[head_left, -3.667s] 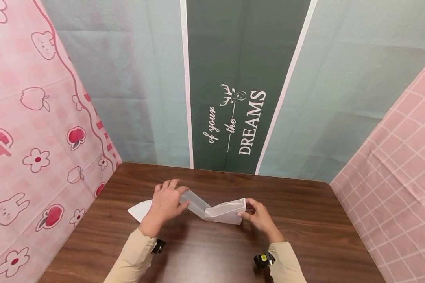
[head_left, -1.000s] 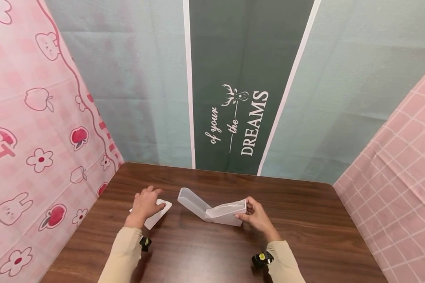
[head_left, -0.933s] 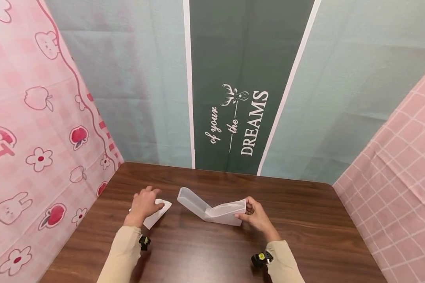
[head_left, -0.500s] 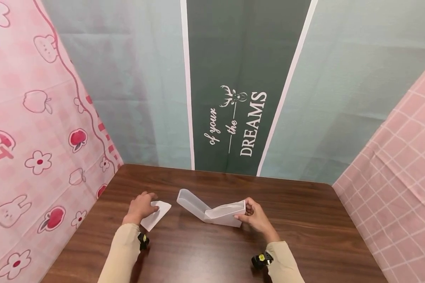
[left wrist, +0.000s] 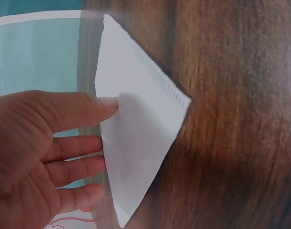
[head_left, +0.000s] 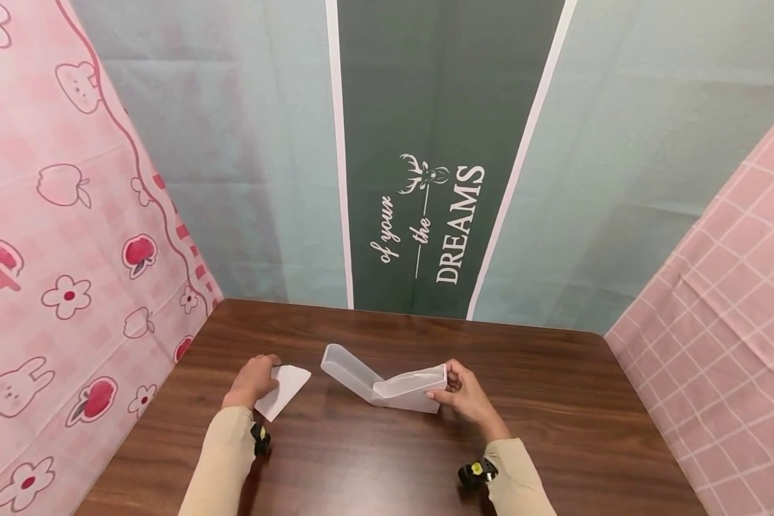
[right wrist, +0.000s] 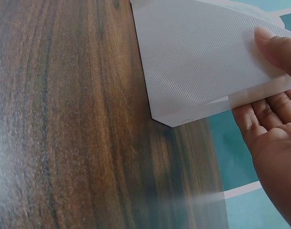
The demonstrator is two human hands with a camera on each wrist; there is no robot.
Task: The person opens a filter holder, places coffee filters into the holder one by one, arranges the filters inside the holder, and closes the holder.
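A folded white paper napkin [head_left: 287,390], with an embossed strip along one edge, is at the left of the table. My left hand [head_left: 253,380] pinches its left edge; in the left wrist view the thumb [left wrist: 95,107] lies over the face and the index finger is hidden behind the paper. Right of it stands a translucent white plastic case [head_left: 409,398], its hinged lid [head_left: 348,369] swung open to the left. Thin white material shows inside the case. My right hand [head_left: 467,393] grips the right end, thumb on the ribbed near side in the right wrist view.
The brown wooden table [head_left: 361,466] carries both things near its middle. A grey-green curtain [head_left: 264,179] with lettering hangs behind the far edge, and pink cloths hang on the left and right. Each wrist wears a small black camera [head_left: 477,473].
My left hand has gone from the case's open lid leftward to the napkin, then shifted to the napkin's left edge, showing more of it. My right hand has stayed on the case.
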